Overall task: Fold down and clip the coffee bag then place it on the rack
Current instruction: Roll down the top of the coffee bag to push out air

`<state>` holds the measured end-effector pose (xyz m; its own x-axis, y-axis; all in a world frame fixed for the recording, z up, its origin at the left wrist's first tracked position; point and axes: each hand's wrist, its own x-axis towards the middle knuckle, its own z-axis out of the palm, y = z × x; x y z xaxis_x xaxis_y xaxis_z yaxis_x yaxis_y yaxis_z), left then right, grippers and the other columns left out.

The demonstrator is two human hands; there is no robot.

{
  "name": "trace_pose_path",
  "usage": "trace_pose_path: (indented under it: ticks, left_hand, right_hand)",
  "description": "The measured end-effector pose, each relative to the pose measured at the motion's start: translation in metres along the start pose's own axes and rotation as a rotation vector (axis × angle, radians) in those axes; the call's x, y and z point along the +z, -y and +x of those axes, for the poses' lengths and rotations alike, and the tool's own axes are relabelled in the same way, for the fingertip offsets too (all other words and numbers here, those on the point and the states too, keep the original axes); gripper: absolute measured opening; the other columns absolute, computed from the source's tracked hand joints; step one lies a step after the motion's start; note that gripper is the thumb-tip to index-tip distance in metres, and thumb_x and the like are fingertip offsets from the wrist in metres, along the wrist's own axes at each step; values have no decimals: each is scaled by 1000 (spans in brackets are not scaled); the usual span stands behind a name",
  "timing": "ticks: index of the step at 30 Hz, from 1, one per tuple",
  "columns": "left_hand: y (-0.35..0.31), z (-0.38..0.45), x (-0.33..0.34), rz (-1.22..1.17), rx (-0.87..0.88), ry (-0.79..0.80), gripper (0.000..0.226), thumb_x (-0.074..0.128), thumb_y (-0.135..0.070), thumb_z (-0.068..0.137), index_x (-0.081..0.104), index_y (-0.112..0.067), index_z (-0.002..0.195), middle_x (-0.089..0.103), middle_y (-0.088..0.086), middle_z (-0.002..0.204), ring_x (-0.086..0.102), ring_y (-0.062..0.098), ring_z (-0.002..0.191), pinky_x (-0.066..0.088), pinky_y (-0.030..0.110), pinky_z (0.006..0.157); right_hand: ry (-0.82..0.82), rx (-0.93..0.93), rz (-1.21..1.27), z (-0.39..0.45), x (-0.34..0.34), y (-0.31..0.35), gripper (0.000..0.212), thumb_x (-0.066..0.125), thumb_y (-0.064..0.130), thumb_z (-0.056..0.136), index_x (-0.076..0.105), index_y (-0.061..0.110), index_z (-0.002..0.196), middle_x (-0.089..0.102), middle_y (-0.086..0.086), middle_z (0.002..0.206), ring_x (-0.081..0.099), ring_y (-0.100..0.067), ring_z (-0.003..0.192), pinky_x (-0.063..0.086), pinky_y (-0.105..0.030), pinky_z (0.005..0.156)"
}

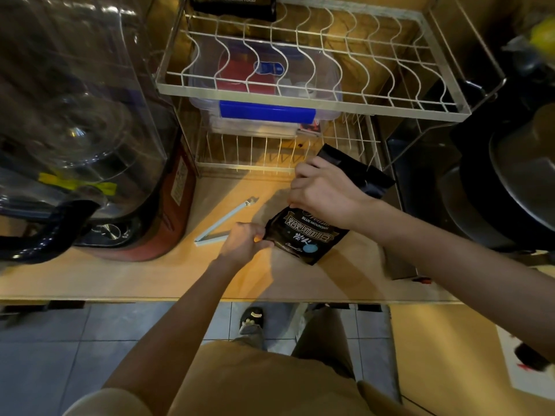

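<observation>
A black coffee bag (303, 235) with white lettering lies on the wooden counter, its top end pointing toward the rack. My right hand (321, 193) grips the bag across its upper middle. My left hand (244, 240) pinches the bag's lower left corner. A long pale blue bag clip (223, 220) lies opened in a V on the counter just left of my left hand. The white wire rack (300, 94) stands behind the bag, with two tiers.
A clear box with a blue lid latch (267, 112) sits on the rack's lower tier. Another black bag (234, 4) stands at the rack's back. A large blender (90, 163) fills the left. Dark pots (510, 190) crowd the right. The counter edge (210, 300) runs below my hands.
</observation>
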<state>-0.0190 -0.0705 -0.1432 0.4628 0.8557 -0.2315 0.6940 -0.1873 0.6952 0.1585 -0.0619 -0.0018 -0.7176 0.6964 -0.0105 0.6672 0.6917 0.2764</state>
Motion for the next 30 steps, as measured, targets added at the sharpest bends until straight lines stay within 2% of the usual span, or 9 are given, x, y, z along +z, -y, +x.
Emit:
trace_pose_path:
  ticks: [6,9,13,14,16,19,25,28,30]
  left_hand:
    - [-2,0,-4,6,35,49,30,79,-32,62,66,-7,72,66,12,99,60,25,94,47,41,86]
    - [-11,-7,-7,-88,-22,-28,38,82,-39,54,64,-12,74,58,4,116,51,17,109,40,28,92]
    - [-28,-14,-13,-346,-24,-142,40,85,-28,53,50,-19,72,48,-2,128,39,5,118,29,1,83]
    - [-32,-13,-15,-384,-25,-125,42,85,-25,54,49,-19,75,46,-4,130,36,4,119,29,2,85]
    - [-39,-11,-15,-443,-28,-47,53,85,-29,50,44,-20,81,52,-1,129,45,10,116,40,25,96]
    - [-45,-12,-14,-495,-41,-82,64,85,-32,43,38,-23,84,63,7,107,59,22,99,52,51,81]
    - [-52,-16,-6,-396,12,-217,64,87,-22,45,37,-25,85,61,-8,105,54,18,102,47,36,82]
    - [-55,-20,-2,-365,30,-199,62,86,-21,47,38,-24,87,57,-5,109,48,17,105,40,27,79]
    - [-56,-22,0,-357,53,-193,62,85,-22,48,38,-22,87,56,-4,110,46,18,107,42,31,82]
  right_hand:
    - [-33,-60,19,-3,2,8,6,68,12,74,68,18,72,65,4,67,56,-21,76,31,-31,78]
    - [-25,-93,-13,-7,1,11,8,67,12,74,68,20,71,65,7,67,57,-19,76,45,-32,79]
    - [-33,-137,36,-10,-3,11,8,67,10,75,69,17,75,67,4,69,58,-21,76,53,-36,76]
    - [-36,-145,34,-11,-5,10,8,65,10,76,69,17,77,67,4,72,59,-21,77,52,-37,77]
    - [-71,-130,32,-17,-6,7,9,61,13,79,69,17,82,69,4,78,61,-22,80,47,-37,81]
    - [-111,-53,91,-32,-7,2,19,51,18,83,68,16,91,72,2,86,59,-22,86,36,-33,81]
    - [121,22,299,-40,-31,0,32,39,30,88,69,17,89,70,1,79,60,-18,77,46,-32,70]
    - [106,102,323,-27,-47,-6,26,44,26,90,66,15,98,70,-4,91,61,-22,90,51,-40,80]
    - [249,155,286,-18,-51,-11,25,51,24,89,62,15,109,67,-6,105,58,-23,102,49,-41,88]
